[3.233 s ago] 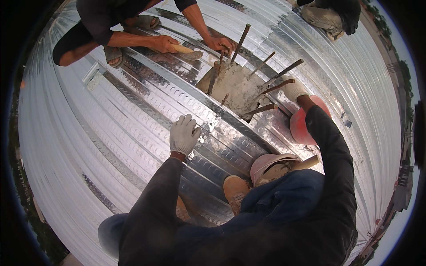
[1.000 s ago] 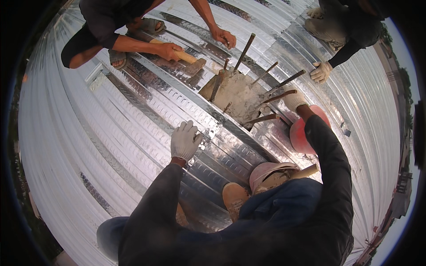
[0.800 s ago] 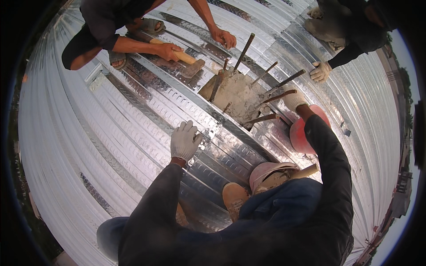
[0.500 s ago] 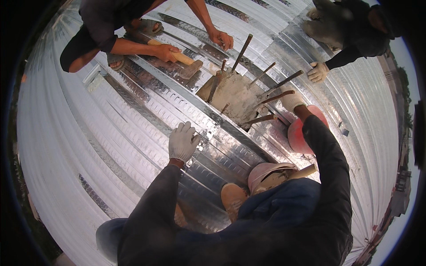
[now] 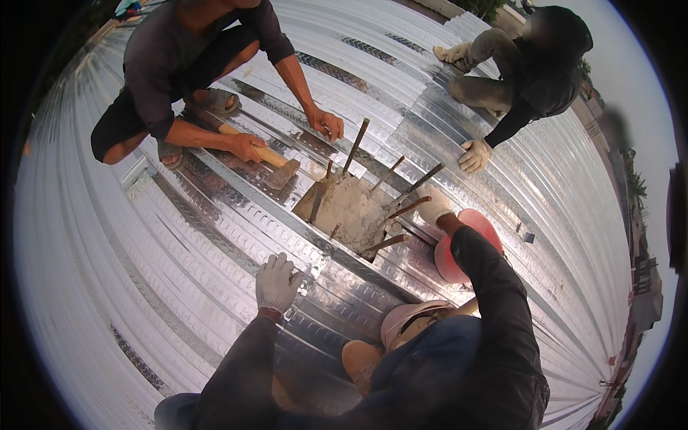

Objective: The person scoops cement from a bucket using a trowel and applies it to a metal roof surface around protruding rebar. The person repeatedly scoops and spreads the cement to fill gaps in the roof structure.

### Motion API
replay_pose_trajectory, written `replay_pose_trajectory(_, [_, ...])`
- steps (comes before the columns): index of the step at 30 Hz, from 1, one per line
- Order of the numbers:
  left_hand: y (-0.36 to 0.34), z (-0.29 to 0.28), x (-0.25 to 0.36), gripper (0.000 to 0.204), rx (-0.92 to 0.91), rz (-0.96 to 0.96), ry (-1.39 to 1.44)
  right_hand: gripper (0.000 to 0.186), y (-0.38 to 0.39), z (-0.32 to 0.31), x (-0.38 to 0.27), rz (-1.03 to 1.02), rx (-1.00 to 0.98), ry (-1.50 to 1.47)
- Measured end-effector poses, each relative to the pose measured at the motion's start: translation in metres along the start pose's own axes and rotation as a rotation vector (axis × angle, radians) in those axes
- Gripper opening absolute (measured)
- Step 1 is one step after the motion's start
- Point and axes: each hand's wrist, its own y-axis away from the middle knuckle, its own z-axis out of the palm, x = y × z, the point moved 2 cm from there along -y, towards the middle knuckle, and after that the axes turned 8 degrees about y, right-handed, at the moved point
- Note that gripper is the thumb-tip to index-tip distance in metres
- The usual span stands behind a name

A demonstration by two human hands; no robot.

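Note:
My left hand (image 5: pixel 277 285), in a pale knitted glove, rests on the corrugated metal decking (image 5: pixel 208 287) with its fingers stretched out. My right hand (image 5: pixel 433 206), gloved too, reaches to the far side of the rusty rebar stubs (image 5: pixel 411 208). A bar end overlaps it, and its fingers are mostly hidden. The bars stick up at a slant around a rough grey concrete column top (image 5: pixel 351 211), which sits in a cut-out of the decking. Beside my right forearm lies a red rounded thing (image 5: pixel 451 259), partly covered by the sleeve.
At the far left a crouching person holds a wooden-handled hammer (image 5: pixel 279 172). At the far right another person squats, one gloved hand (image 5: pixel 474 155) on the decking. A pink bowl-shaped thing (image 5: pixel 401 320) stands by my shoe (image 5: pixel 360 362). A small dark piece (image 5: pixel 528 237) lies farther right.
The view has tilted up, so the scene sits lower and farther left and more of both people shows. My hands keep about the same places by the column.

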Motion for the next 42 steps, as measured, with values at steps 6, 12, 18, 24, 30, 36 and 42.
replay_pose_trajectory(6, [0.003, -0.003, -0.005, 0.027, 0.032, 0.008, -0.003, 0.029, -0.001, 0.004, -0.012, 0.031, 0.028, 0.001])
replay_pose_trajectory(12, [0.001, -0.001, -0.007, 0.025, 0.005, -0.010, 0.023, 0.028, -0.008, 0.012, -0.019, 0.119, 0.051, 0.135])
replay_pose_trajectory(18, [0.007, 0.002, -0.019, 0.031, 0.011, -0.002, 0.000, 0.034, -0.016, 0.028, -0.038, 0.076, 0.077, 0.096])
replay_pose_trajectory(24, [-0.002, -0.008, -0.007, 0.032, -0.079, -0.039, 0.040, 0.027, -0.017, 0.038, -0.014, -0.012, -0.114, 0.228])
replay_pose_trajectory(30, [0.003, -0.006, -0.016, 0.032, -0.044, -0.026, 0.040, 0.030, -0.020, 0.031, -0.027, -0.033, -0.028, 0.172])
replay_pose_trajectory(36, [-0.001, 0.002, -0.013, 0.034, -0.027, -0.019, 0.028, 0.034, -0.019, 0.015, -0.012, -0.053, 0.086, 0.181])
replay_pose_trajectory(42, [-0.002, -0.001, -0.010, 0.035, -0.043, -0.002, 0.018, 0.040, -0.016, 0.008, -0.018, 0.016, 0.079, 0.051])
